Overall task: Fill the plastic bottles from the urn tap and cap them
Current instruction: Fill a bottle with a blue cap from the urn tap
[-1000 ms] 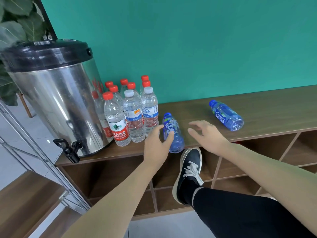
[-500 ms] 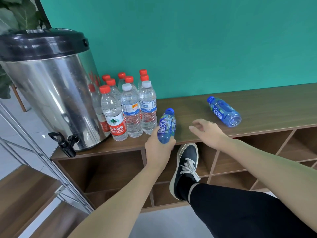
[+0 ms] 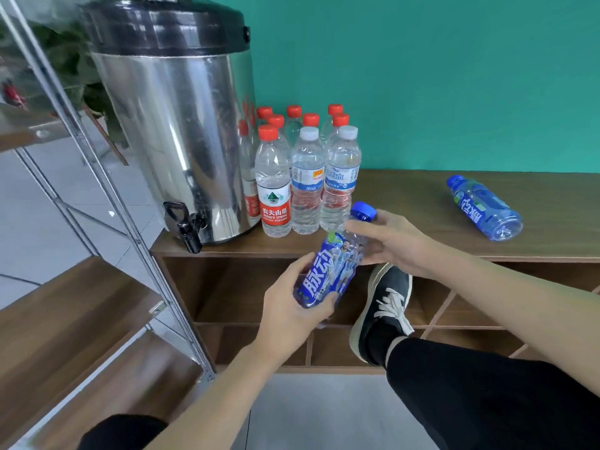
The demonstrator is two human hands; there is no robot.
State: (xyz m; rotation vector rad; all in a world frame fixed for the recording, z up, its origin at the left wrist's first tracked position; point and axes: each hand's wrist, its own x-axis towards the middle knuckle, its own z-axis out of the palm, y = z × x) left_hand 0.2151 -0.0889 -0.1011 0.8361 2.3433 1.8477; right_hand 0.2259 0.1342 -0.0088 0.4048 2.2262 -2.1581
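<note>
Upper left of frame: steel urn [image 3: 181, 131] with black lid, its black tap [image 3: 186, 227] overhanging the desk [image 3: 406, 196] edge at centre left.

Centre, just right of the urn: a cluster of capped water bottles [image 3: 302, 177], upright, red and white caps.

Lower centre: my left hand [image 3: 292, 313], fingers curled round the lower body of the blue sports-drink bottle [image 3: 334, 267], which is tilted, neck up and to the right, in front of the desk edge.

Centre right: my right hand [image 3: 393, 241], fingers loosely curved beside the neck, just below the blue cap [image 3: 363, 211]; I cannot tell whether they grip it.

Handling, my judgement: it looks empty, so light, thin-walled and easily squeezed, with a slick label. Hold it mid-body and twist at the cap.

Right of frame: second blue bottle [image 3: 483, 207] lying on its side on the desk.
</note>
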